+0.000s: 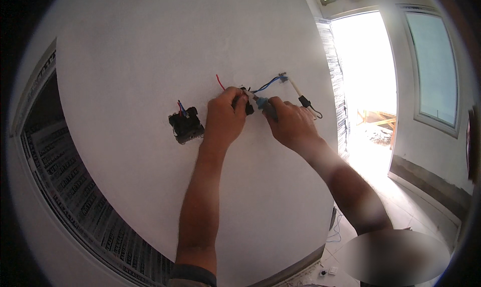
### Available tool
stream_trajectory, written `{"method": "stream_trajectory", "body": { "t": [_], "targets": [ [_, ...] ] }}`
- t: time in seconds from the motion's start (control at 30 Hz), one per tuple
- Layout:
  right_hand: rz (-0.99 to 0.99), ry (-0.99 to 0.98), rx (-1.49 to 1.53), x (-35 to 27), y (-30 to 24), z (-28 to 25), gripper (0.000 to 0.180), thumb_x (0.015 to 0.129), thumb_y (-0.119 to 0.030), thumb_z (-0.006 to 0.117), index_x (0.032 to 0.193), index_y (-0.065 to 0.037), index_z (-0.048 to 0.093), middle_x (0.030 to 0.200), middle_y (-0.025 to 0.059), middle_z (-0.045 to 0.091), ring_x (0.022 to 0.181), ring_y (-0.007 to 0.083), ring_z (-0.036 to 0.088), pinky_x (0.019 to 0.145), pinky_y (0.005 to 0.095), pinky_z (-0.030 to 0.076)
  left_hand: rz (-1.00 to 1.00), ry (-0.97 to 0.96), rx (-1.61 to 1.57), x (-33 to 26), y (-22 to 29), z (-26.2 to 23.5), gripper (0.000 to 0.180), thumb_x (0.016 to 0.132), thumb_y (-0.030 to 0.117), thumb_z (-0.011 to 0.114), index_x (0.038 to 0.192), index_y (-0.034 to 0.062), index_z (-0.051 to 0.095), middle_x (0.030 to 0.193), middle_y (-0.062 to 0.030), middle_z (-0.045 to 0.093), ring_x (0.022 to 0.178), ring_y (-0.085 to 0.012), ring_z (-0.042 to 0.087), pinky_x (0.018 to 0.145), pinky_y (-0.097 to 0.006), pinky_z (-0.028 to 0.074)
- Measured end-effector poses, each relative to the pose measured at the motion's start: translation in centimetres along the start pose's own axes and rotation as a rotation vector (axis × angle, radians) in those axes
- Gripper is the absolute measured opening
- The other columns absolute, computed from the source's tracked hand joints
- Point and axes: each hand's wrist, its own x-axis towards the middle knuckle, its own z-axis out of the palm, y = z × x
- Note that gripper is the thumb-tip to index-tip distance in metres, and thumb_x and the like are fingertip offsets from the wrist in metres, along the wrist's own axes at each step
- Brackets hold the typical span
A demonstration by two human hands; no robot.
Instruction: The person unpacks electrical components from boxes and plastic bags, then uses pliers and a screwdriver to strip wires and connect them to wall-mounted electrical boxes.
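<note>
Against the white wall, my left hand [226,115] is closed on a small black electrical part [249,108], mostly hidden by the fingers. A red wire [219,81] sticks up beside that hand. Blue and black wires [268,84] run from the part to a small hole in the wall [283,77]. My right hand [295,122] grips pliers [264,104] with blue-grey handles, their jaws close to the left fingertips. What the jaws touch is too small to tell.
A black wall box [187,125] with short coloured wires sits left of my hands. Right of them hangs a white cable [294,88] with a black connector [304,101]. A bright doorway [365,71] and a window [432,69] lie right, a wrapped frame [60,167] left.
</note>
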Motion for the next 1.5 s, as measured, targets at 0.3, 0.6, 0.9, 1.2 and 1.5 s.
{"method": "stream_trajectory", "body": {
  "t": [0.3,0.6,0.9,1.2,1.5],
  "targets": [
    [0.094,-0.226,0.089,-0.7,-0.8,-1.8,0.025,0.098,-0.024,0.058,0.106,0.0,0.062,0.089,0.0239,0.071,0.088,0.0423,0.071,0.079,0.0519,0.055,0.113,0.02,0.2,-1.1,-0.6,0.4,0.01,0.091,0.007,0.072,0.096,0.0013,0.065,0.086,-0.0148,0.073,0.077,-0.0251,0.074,0.069,-0.037,0.057],
    [0.106,-0.036,0.123,-0.4,0.2,-0.5,0.023,0.099,-0.027,0.062,0.104,-0.004,0.063,0.087,0.0201,0.071,0.085,0.0416,0.069,0.079,0.0521,0.053,0.205,-0.045,0.092,-0.8,0.0,0.0,0.025,0.088,0.012,0.078,0.105,-0.0032,0.067,0.095,-0.0159,0.071,0.078,-0.0203,0.073,0.065,-0.032,0.058],
    [0.151,-0.153,0.262,-0.2,0.0,-2.1,0.026,0.1,-0.029,0.062,0.104,-0.004,0.067,0.088,0.0212,0.072,0.084,0.0398,0.072,0.076,0.0495,0.057,0.187,-0.101,0.193,-0.7,-0.5,-0.2,0.051,0.083,0.037,0.085,0.106,-0.002,0.062,0.092,-0.013,0.066,0.074,-0.0179,0.065,0.066,-0.033,0.055],
    [0.202,-0.123,0.322,-0.4,-0.4,-2.3,0.026,0.1,-0.028,0.063,0.102,-0.003,0.067,0.083,0.0191,0.072,0.078,0.0355,0.072,0.074,0.0469,0.057,0.155,-0.062,0.334,-0.9,-0.5,0.4,0.049,0.085,0.043,0.083,0.1,0.0032,0.057,0.086,-0.0101,0.062,0.072,-0.0184,0.061,0.063,-0.034,0.052],
    [0.217,0.144,0.544,-2.1,-1.4,-2.0,0.027,0.098,-0.024,0.062,0.11,0.0,0.066,0.09,0.0239,0.071,0.087,0.041,0.072,0.079,0.0508,0.054,0.175,0.057,0.346,-0.9,-1.0,1.3,0.041,0.087,0.033,0.083,0.102,0.0013,0.063,0.09,-0.0108,0.067,0.067,-0.0157,0.064,0.057,-0.031,0.054]
  ]
}}
